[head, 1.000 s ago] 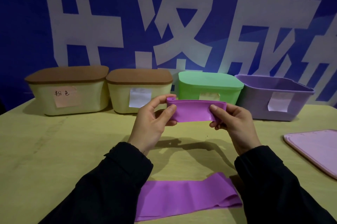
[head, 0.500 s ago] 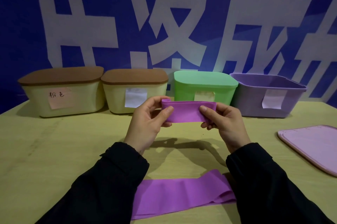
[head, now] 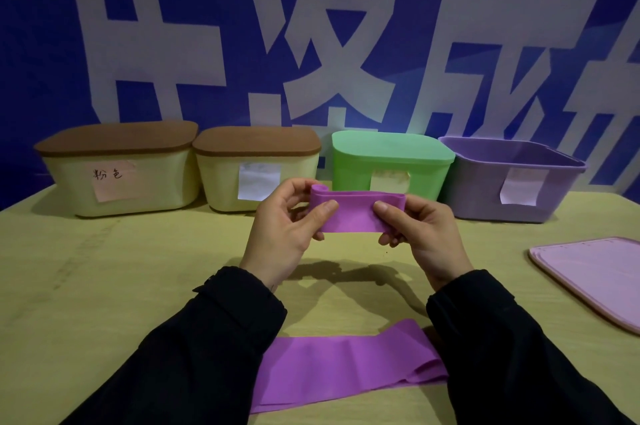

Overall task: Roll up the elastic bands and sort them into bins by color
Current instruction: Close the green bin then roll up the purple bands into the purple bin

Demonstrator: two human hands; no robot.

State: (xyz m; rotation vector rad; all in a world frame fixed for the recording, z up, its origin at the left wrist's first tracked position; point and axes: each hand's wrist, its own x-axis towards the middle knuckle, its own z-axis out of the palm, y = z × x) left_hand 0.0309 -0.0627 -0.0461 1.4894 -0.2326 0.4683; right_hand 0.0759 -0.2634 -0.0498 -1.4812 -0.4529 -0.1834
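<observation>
Both hands hold a folded purple elastic band (head: 353,213) up above the worktop (head: 104,286), in front of the row of bins. The left hand (head: 284,234) pinches the band's left end, thumb on the near face and fingers (head: 294,187) curled behind it, where the end curls into a small loop at the top. The right hand (head: 422,234) pinches the right end in the same way, thumb in front and the other fingers tucked behind and under. The band is stretched flat between them in several layers.

A second purple elastic band (head: 343,369) lies flat and slightly rumpled on the worktop near the person, between the two black sleeves.

At the far edge stand four bins in a row: a cream bin with a brown lid (head: 117,168) bearing a pink handwritten label, a second cream bin with a brown lid (head: 256,171) with a white label, a green lidded bin (head: 391,161), and an open purple bin (head: 512,178) with a white label. A pink lid (head: 595,279) lies flat on the worktop at the right. Behind is a blue banner with large white characters (head: 311,43).
</observation>
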